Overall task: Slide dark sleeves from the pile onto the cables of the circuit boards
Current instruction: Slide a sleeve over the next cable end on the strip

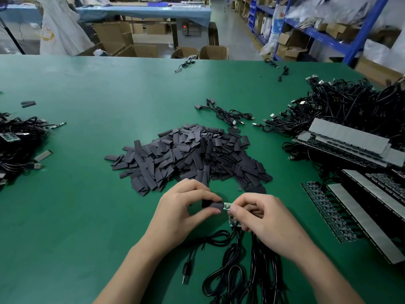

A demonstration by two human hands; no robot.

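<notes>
One dark sleeve (pixel 210 204) is pinched between the thumb and fingers of the left hand (pixel 182 207), at the near centre of the counter (pixel 87 216). Its open end meets the tip of a small green circuit board (pixel 227 206), which the right hand (pixel 263 213) grips with curled fingers. The board has barely entered, so this piece is judged to be at the start of sleeving. Its black cables (pixel 236 270) trail toward the near edge, among them one with a USB plug (pixel 186 279). Just beyond the hands lies the pile of sleeves (pixel 192 154), large and loose, so much work is judged outstanding. Beyond the pile, a few cables (pixel 221 114) appear to carry sleeves on their ends. A large tangle of cabled units (pixel 341 106) at far right and a smaller heap (pixel 17 145) at left cannot be classed as done or pending. Strips of joined boards (pixel 361 207) lie at right. No brand, label or writing is legible anywhere.
</notes>
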